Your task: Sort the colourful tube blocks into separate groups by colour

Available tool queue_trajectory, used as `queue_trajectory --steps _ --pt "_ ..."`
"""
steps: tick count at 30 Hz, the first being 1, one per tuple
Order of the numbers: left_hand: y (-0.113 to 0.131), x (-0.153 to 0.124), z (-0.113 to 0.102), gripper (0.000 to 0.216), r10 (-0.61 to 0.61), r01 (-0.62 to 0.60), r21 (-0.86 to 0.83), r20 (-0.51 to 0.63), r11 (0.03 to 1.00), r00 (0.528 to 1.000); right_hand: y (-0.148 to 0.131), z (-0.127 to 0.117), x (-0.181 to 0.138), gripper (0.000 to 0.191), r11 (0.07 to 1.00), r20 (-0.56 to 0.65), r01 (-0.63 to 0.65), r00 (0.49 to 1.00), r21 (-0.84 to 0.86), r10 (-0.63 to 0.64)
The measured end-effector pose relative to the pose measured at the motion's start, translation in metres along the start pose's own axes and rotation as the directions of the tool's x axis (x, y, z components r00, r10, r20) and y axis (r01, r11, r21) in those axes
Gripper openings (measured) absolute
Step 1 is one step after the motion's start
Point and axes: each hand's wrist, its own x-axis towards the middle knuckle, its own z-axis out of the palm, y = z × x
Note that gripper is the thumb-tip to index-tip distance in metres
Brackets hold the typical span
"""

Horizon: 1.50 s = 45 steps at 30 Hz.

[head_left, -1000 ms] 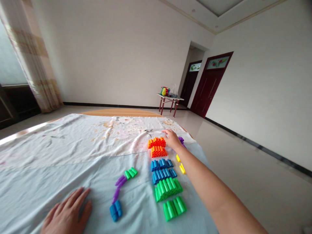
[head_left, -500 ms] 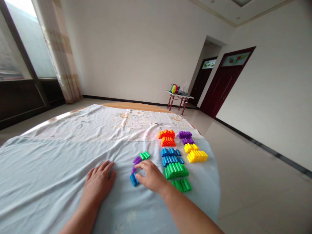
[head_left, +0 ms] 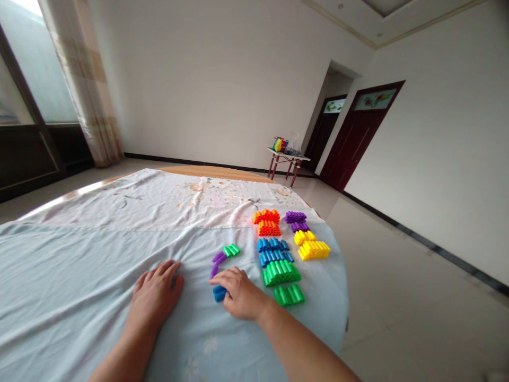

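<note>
My right hand rests on the cloth with its fingers curled over a small blue block piece. My left hand lies flat and open on the pale blue cloth, just left of it. Beyond my right hand lie loose purple pieces and a green piece. To the right stand sorted rows of blocks: orange, blue, green, purple and yellow.
The cloth covers a round table whose right edge drops to a tiled floor. A small red-legged table with bags stands by the far wall near dark red doors. A curtain hangs at the left window.
My right hand has come back from the orange blocks at the far side to the blue piece near me. My left hand stays flat on the cloth. The view has shifted.
</note>
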Motion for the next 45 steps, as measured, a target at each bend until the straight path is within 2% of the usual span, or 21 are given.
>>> queue_trajectory --steps 4,7,10,13,17,19,22,25,28,32,34,37,41,45 --pt "-0.001 0.001 -0.001 0.049 0.005 -0.005 0.005 0.016 1.000 1.000 -0.002 0.004 -0.001 0.042 0.995 -0.080 -0.098 0.992 -0.031 0.095" --pt "0.000 0.002 -0.003 0.050 0.007 -0.008 0.013 0.033 1.000 0.999 -0.002 0.009 0.000 0.041 0.988 -0.087 -0.142 0.987 -0.056 0.137" --pt "-0.001 0.002 -0.003 0.050 0.007 -0.008 0.020 0.038 1.000 0.999 0.000 0.009 -0.001 0.035 0.997 -0.043 -0.052 0.998 -0.065 0.049" --pt "-0.003 0.004 -0.001 0.050 0.010 -0.011 0.018 0.030 1.000 0.999 0.002 0.006 -0.004 0.041 0.999 -0.049 0.019 0.999 -0.046 -0.021" --pt "-0.005 0.006 0.001 0.049 0.019 -0.019 0.005 0.031 1.000 0.999 0.004 0.005 -0.006 0.047 0.988 -0.130 -0.142 0.982 -0.054 0.134" --pt "-0.006 0.006 0.001 0.048 0.021 -0.020 -0.004 0.036 1.000 0.999 0.004 0.006 -0.006 0.044 0.976 -0.129 -0.209 0.971 -0.063 0.200" --pt "-0.009 0.006 0.002 0.047 0.026 -0.026 -0.012 0.031 1.000 0.999 0.005 0.007 -0.005 0.039 0.975 -0.110 -0.218 0.971 -0.045 0.212" --pt "-0.011 0.007 0.004 0.048 0.033 -0.033 -0.011 0.023 0.999 0.999 0.002 -0.003 -0.005 0.042 0.982 -0.149 -0.186 0.971 0.024 0.188" --pt "-0.011 0.007 0.005 0.047 0.031 -0.031 -0.003 0.033 1.000 0.999 0.003 -0.031 -0.008 0.043 0.984 -0.246 -0.135 0.956 0.113 0.160" --pt "-0.009 0.008 0.003 0.047 0.017 -0.018 0.010 0.043 1.000 0.999 0.030 -0.086 -0.019 0.042 0.977 -0.357 -0.156 0.913 0.145 0.198" --pt "-0.009 0.008 0.002 0.048 0.009 -0.010 0.005 0.056 1.000 0.998 0.054 -0.111 -0.028 0.041 0.963 -0.385 -0.229 0.883 0.144 0.268" --pt "-0.011 0.010 0.005 0.049 -0.008 0.007 0.018 0.077 1.000 0.997 0.094 -0.136 -0.043 0.043 0.926 -0.346 -0.365 0.861 0.092 0.373" --pt "-0.015 0.012 0.014 0.049 0.003 -0.005 0.113 0.016 0.994 1.000 0.132 -0.146 -0.061 0.044 0.891 -0.220 -0.454 0.868 0.006 0.445" --pt "-0.017 0.012 0.018 0.049 0.009 -0.009 0.149 -0.001 0.989 1.000 0.149 -0.140 -0.067 0.047 0.886 -0.116 -0.464 0.880 0.001 0.461"
